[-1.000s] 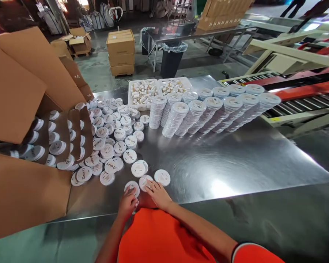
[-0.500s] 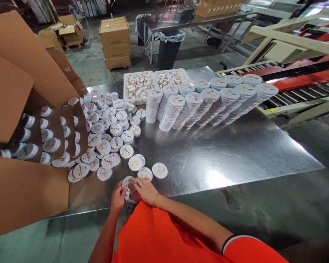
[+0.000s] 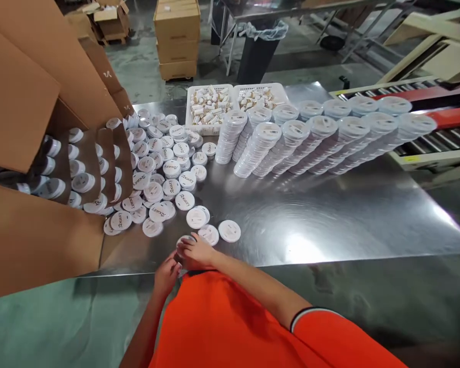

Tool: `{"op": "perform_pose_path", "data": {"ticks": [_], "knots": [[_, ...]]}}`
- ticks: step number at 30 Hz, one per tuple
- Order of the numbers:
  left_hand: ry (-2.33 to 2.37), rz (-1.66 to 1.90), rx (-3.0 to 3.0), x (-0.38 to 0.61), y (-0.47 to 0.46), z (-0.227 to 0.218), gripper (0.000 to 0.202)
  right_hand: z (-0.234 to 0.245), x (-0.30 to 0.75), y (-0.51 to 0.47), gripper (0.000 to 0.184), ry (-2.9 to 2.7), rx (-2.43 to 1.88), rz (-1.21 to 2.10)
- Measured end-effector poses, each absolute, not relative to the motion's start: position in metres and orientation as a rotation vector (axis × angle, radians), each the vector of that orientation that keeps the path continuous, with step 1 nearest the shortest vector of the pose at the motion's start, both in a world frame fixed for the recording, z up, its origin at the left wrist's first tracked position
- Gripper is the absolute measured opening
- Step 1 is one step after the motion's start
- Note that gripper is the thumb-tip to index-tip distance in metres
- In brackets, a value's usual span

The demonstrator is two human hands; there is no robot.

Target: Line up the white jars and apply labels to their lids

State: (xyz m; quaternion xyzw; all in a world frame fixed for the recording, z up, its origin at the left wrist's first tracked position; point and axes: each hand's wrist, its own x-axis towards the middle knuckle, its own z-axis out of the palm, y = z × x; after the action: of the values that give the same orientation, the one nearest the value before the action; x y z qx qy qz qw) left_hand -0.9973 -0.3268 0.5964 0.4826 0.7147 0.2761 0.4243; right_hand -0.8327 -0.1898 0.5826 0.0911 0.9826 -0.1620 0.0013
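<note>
Close to the table's near edge, a flat round white container (image 3: pixel 184 239) is mostly covered by my right hand (image 3: pixel 198 251), whose fingers curl over it. My left hand (image 3: pixel 167 275) is closed at the container's lower left, thumb and fingers together; what they pinch is hidden. A bit of something pale or clear shows below the left fingertips, too small to name. Just beyond my hands lie loose round containers, one white container (image 3: pixel 229 231) to the right and another white container (image 3: pixel 208 235) beside my right fingers.
A heap of round containers (image 3: pixel 171 169) marked "beauty" spills from a tipped cardboard box (image 3: pixel 42 230) with dividers. Tall stacks of containers (image 3: pixel 266 148) stand on the metal table (image 3: pixel 329 220). Behind are white baskets (image 3: pixel 189 115) of small white-capped pieces. A roller conveyor (image 3: pixel 437 143) is at right.
My view has tilted down and shifted a little. My right hand has moved further over the round container, covering more of it. My left hand stays at its lower left side.
</note>
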Motion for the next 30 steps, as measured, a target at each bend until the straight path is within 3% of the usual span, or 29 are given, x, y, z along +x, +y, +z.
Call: {"op": "perform_pose_path", "data": {"ticks": [3, 8, 10, 16, 20, 23, 26, 30], "knots": [[1.731, 0.43, 1.636, -0.992, -0.317, 0.602, 0.021, 0.596, -0.817, -0.19, 0.041, 3.044, 0.325, -0.556], [1.747, 0.274, 1.779, -0.982, -0.311, 0.596, 0.024, 0.605, -0.769, -0.196, 0.047, 2.842, 1.127, -0.38], [1.757, 0.295, 1.789, -0.98, -0.312, 0.594, 0.025, 0.602, -0.757, -0.198, 0.049, 2.758, 1.241, -0.341], [1.766, 0.291, 1.773, -0.98, -0.313, 0.597, 0.025, 0.601, -0.756, -0.192, 0.036, 2.787, 1.07, -0.435], [1.76, 0.326, 1.759, -0.979, -0.313, 0.596, 0.026, 0.605, -0.752, -0.182, 0.046, 2.838, 0.676, -0.645], [1.778, 0.35, 1.756, -0.978, -0.314, 0.594, 0.026, 0.608, -0.749, -0.182, 0.044, 2.859, 0.627, -0.755], [1.785, 0.347, 1.747, -0.977, -0.315, 0.594, 0.026, 0.614, -0.757, -0.19, 0.043, 2.859, 1.034, -0.698], [1.772, 0.341, 1.72, -0.977, -0.313, 0.597, 0.024, 0.62, -0.775, -0.2, 0.067, 2.673, 1.469, -0.463]]}}
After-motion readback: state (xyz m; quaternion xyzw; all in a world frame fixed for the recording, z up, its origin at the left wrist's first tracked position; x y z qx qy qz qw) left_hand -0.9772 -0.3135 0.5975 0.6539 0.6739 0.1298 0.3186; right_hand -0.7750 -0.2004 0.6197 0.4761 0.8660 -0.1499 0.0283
